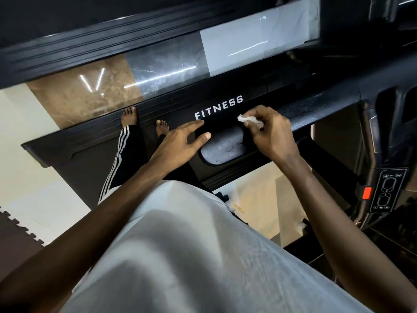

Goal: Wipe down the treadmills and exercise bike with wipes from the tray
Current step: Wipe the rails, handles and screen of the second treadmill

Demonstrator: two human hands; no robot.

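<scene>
The person stands barefoot on a black treadmill (94, 163), looking down over a white shirt (191, 245) at both hands. The right hand (273, 134) pinches a crumpled white wipe (249, 120) between thumb and curled fingertips and holds it down on the treadmill's padded handrail (223, 150), a dark bar that runs up to the right and shines with wet streaks. The left hand (178, 145) reaches forward just beside the handrail's rounded end, fingers straight and close together, the thumb spread away from them and pointing at the bar (whether it touches the bar cannot be told). Beyond the hands, the side rail carries white FITNESS lettering (218, 107).

Both feet (129, 116) rest near the deck's edge, below dark trousers (119, 159) with white side stripes. On the right, a control panel (388, 190) shows oval buttons, with a red tab (367, 192) just beside it. A second treadmill (90, 48) lies parallel at the top of the view, and between the two machines the polished floor (90, 93) shows brown, grey and pale tiles with light reflections. An interlocking foam mat (15, 233) fills the lower left corner.
</scene>
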